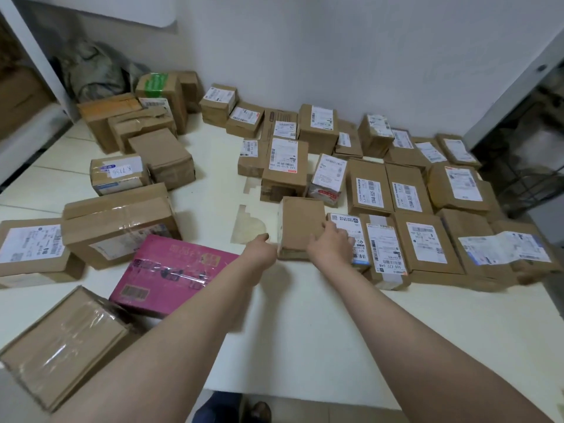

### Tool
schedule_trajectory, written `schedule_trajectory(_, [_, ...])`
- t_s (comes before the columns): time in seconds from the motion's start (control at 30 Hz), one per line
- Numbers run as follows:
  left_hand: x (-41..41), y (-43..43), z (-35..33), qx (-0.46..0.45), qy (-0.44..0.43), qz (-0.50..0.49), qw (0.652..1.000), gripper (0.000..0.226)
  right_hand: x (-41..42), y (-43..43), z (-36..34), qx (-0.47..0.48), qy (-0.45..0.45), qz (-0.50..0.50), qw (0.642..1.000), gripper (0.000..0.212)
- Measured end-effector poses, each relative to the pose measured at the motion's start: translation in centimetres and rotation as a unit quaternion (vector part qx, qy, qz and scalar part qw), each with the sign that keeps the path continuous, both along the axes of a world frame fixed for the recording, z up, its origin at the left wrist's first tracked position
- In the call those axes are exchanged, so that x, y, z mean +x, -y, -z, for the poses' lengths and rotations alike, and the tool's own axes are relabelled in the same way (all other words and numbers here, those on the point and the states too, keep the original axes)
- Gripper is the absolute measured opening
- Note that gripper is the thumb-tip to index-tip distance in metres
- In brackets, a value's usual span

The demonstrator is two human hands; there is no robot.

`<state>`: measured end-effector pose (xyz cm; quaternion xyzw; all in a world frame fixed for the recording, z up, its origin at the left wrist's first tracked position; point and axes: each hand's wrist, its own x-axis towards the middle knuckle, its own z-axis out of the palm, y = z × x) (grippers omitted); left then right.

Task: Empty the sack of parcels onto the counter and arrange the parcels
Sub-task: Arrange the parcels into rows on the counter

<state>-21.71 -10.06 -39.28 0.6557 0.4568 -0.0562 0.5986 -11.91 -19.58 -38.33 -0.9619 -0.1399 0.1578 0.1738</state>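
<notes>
The white counter (305,331) carried labelled parcels (406,190) in rows at the right, labels up, probably for reading. A plain brown parcel (300,227) joined the near row. The right hand (329,239) grasped its right edge; the left hand (262,247) met its left side, grip unclear.

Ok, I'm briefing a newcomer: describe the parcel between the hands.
On the white counter, find the rows of labelled parcels at right. At their near-left corner, between left hand and right hand, sits the box: bare brown top, no label.
</notes>
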Motion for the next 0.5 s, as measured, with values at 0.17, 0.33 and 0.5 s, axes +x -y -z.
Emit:
schedule_trajectory(0.17, [1.0,-0.3,1.9,-0.028,0.033,-0.043,0.998,0.044,0.1,-0.8,0.7,0.038,-0.039,-0.043,0.998,0.052])
schedule_trajectory(0.33, [1.9,0.6,-1.8,-0.065,0.117,-0.075,0.988,0.027,0.3,-1.4,0.1,0.127,-0.100,-0.002,0.987,0.059])
schedule_trajectory(0.5, [2.5,-0.1,-2.3,-0.058,0.121,-0.033,0.990,0.047,0.5,-0.3,0.5,0.141,-0.091,0.062,0.984,0.051])
